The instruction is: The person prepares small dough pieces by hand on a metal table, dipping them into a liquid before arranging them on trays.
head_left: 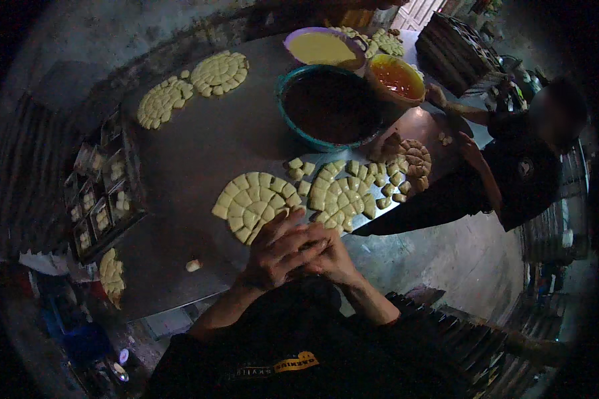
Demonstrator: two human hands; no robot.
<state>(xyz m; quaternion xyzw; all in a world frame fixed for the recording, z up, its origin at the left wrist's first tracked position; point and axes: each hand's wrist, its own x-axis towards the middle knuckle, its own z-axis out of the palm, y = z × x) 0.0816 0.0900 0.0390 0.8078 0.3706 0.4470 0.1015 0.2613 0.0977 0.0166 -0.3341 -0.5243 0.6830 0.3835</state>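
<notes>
Left hand (277,251) and right hand (331,258) pressed together, fingers overlapping, just beside round disc of cut pale-yellow dough pieces (254,203) on grey metal table (199,149).

Dim, grainy picture; weak overhead light on centre, black fisheye rim, edges bent.

metal table (199,153) | 5 dough-piece rounds (253,203) | 3 bowls (329,106) | mould tray (103,193)

Head camera looks steeply down, close over the metal table (199,153).
</notes>
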